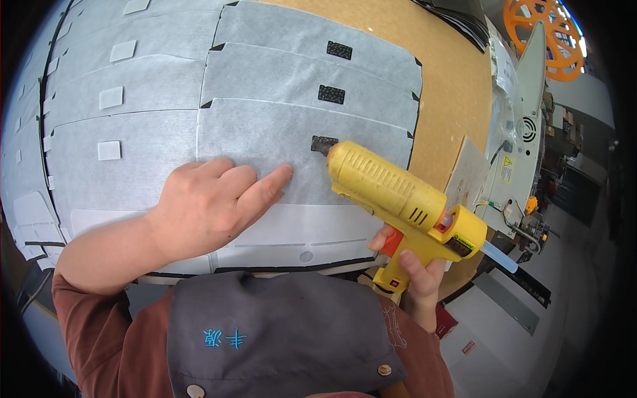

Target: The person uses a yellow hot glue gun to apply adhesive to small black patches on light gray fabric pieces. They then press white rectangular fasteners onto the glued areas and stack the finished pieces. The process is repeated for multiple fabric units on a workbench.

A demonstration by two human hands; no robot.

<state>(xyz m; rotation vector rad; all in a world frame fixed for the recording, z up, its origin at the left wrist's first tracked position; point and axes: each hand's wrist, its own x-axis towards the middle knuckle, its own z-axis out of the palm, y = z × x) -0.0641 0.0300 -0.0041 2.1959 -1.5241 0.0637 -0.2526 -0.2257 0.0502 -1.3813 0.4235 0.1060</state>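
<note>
Small white patches (109,150): stuck in a column on the grey-white fabric sheets at the left; each lies flat, well apart from both hands.
Left hand (206,205): not gripping anything; it lies palm down on the front fabric sheet (265,136), forefinger stretched toward the black patch, the other fingers curled. It presses the sheet flat.
Fabric sheets: overlapped like shingles on the brown tabletop (451,79); the front one sits directly under both hands.
Black patches (324,142): one per sheet in a slanting row; the nearest is touching or just under the nozzle.
Glue gun (388,192): yellow, orange trigger, a clear glue stick (499,257) protruding at the rear; the nozzle points at the nearest black patch.
Right hand (415,272): closed round the gun's handle, one finger on the trigger.
Step in hand (judgement): gluing at the nearest black patch on the front sheet.
Next move (judgement): calls for a steady nozzle, a small dose, and the left forefinger kept off hot glue.
Containers: none visible; nothing here holds contents.
Sewing machine (524,132): white, at the tabletop's right edge, untouched.
Orange reel (547,33): top right, well apart.
</note>
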